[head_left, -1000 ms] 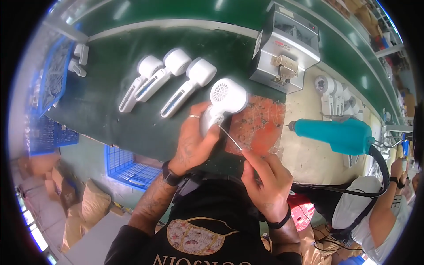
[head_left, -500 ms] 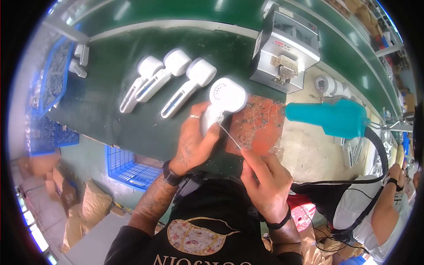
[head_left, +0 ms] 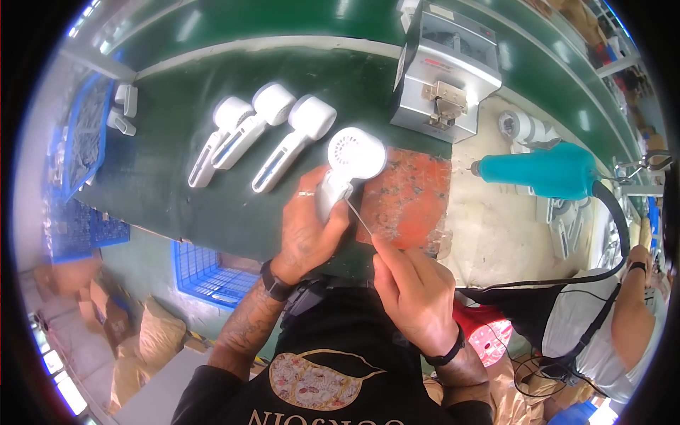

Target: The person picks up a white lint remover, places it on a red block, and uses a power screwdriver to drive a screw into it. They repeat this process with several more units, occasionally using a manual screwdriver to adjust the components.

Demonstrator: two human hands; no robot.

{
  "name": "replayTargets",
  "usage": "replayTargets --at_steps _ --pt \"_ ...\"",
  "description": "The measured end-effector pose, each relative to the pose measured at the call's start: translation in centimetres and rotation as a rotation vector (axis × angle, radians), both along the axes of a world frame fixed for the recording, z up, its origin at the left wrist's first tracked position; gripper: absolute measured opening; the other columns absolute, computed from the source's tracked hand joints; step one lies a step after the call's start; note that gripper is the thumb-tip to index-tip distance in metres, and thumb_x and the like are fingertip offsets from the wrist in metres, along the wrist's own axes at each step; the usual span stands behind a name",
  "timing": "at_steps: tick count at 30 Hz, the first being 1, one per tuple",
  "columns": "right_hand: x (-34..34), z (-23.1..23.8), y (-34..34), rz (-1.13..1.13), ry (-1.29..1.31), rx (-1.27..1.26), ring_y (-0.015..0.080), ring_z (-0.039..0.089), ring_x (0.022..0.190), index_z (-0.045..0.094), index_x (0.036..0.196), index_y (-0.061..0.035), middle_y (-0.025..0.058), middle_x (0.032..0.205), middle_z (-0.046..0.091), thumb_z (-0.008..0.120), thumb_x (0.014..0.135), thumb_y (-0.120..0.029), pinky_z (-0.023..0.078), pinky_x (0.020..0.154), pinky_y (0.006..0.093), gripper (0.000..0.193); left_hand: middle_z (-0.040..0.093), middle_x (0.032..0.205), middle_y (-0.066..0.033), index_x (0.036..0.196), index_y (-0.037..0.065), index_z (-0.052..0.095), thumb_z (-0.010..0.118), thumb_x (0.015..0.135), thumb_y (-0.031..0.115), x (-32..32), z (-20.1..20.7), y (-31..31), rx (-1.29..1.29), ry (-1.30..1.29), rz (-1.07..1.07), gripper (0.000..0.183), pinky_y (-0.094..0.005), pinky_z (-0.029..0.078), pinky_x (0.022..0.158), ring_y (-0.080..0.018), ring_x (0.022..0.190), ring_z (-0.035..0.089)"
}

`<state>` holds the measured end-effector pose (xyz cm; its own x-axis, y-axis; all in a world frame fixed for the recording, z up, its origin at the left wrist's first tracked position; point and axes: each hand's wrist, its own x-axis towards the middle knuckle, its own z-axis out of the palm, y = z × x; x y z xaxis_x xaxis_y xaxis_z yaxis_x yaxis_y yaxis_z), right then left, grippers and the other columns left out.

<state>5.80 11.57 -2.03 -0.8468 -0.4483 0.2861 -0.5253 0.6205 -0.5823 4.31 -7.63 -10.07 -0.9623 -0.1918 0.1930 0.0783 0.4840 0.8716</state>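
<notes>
This is a factory assembly workshop. Along the green-topped workbench (head_left: 152,166), three matching white handheld fans (head_left: 274,106) lie side by side, a sign of repeated piecework. At the workbench's back stands a grey metal-cased machine (head_left: 448,81); over its right part hangs a teal power tool (head_left: 542,170). Blue plastic crate (head_left: 197,265) and cardboard boxes (head_left: 105,315) sit below its front edge, and a co-worker (head_left: 598,340) is beside its right end.
</notes>
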Motion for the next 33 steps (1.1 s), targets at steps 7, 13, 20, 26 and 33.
replayTargets --at_steps 7,13,20,26,33 --pt "-0.7 1.1 1.2 -0.091 -0.027 -0.152 0.0242 0.058 0.054 0.072 0.112 -0.0026 0.0109 0.073 0.062 0.071 0.085 0.006 0.045 0.051 0.0322 0.028 0.061 0.099 -0.0093 0.134 -0.001 0.049 0.057 0.092 0.012 -0.1 -1.5 -0.9 0.156 -0.011 0.05 0.045 -0.033 0.048 0.074 -0.0163 0.082 0.056" --pt "-0.8 0.2 1.1 -0.037 -0.003 -0.08 0.0236 0.058 0.058 0.074 0.112 -0.0057 0.0095 0.076 0.06 0.073 0.08 0.008 0.045 0.051 0.0331 0.035 0.058 0.105 -0.0075 0.136 -0.003 0.046 0.056 0.094 0.015 -0.1 -0.7 -0.9 0.174 -0.088 -0.003 0.047 -0.0284 0.045 0.075 -0.0113 0.087 0.052" --pt "-0.9 -0.5 0.6 -0.02 0.005 -0.101 0.0247 0.057 0.057 0.073 0.112 -0.0054 0.0092 0.074 0.059 0.073 0.08 0.007 0.045 0.05 0.0346 0.034 0.066 0.108 -0.0183 0.134 -0.003 0.051 0.059 0.089 0.017 0.1 -0.8 -0.8 0.248 -0.085 0.035 0.049 -0.0385 0.05 0.089 -0.0267 0.098 0.063" --pt "-0.8 -0.8 0.6 -0.016 0.003 -0.122 0.0239 0.056 0.053 0.072 0.114 -0.0043 0.0092 0.073 0.059 0.073 0.082 0.006 0.043 0.047 0.0339 0.034 0.066 0.109 -0.0193 0.135 -0.004 0.05 0.059 0.09 0.017 0.0 -0.4 -0.8 0.221 -0.085 0.024 0.051 -0.0385 0.05 0.09 -0.0273 0.099 0.063" --pt "-0.7 -0.6 0.4 -0.006 -0.02 -0.124 0.0243 0.056 0.051 0.071 0.115 -0.0035 0.0088 0.068 0.058 0.073 0.083 0.004 0.042 0.047 0.0341 0.032 0.066 0.112 -0.0211 0.136 -0.004 0.05 0.059 0.09 0.016 0.1 -0.5 -0.9 0.197 -0.114 0.033 0.05 -0.0397 0.05 0.092 -0.0299 0.102 0.064"
